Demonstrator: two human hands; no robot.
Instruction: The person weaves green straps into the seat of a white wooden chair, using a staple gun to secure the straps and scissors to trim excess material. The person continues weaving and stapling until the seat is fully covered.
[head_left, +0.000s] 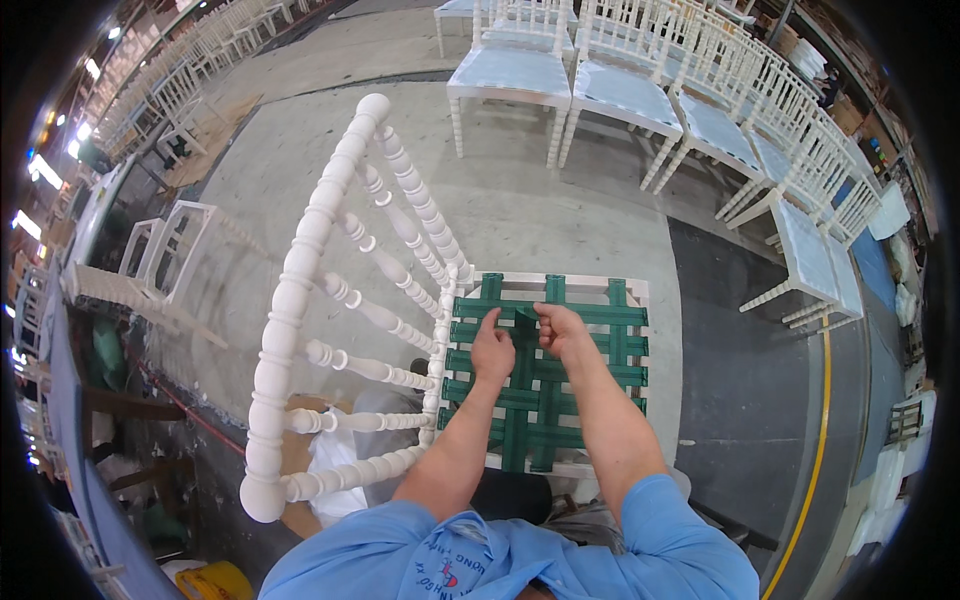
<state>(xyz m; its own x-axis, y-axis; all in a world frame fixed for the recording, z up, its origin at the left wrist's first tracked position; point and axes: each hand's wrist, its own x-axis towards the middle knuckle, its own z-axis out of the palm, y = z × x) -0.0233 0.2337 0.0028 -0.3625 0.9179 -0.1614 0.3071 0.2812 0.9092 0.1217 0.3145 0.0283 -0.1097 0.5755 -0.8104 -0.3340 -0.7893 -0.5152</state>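
Observation:
A white turned-wood chair stands in front of me, its spindled back to my left. Its seat frame is laced with woven green webbing straps. My left hand and my right hand are close together over the middle of the seat. Both pinch the same green strap between them. My forearms reach up from blue sleeves at the lower edge.
Rows of finished white chairs stand across the concrete floor at the back and right. A bare white chair frame lies at the left. A yellow floor line runs down the right. White bags and clutter sit under the chair back.

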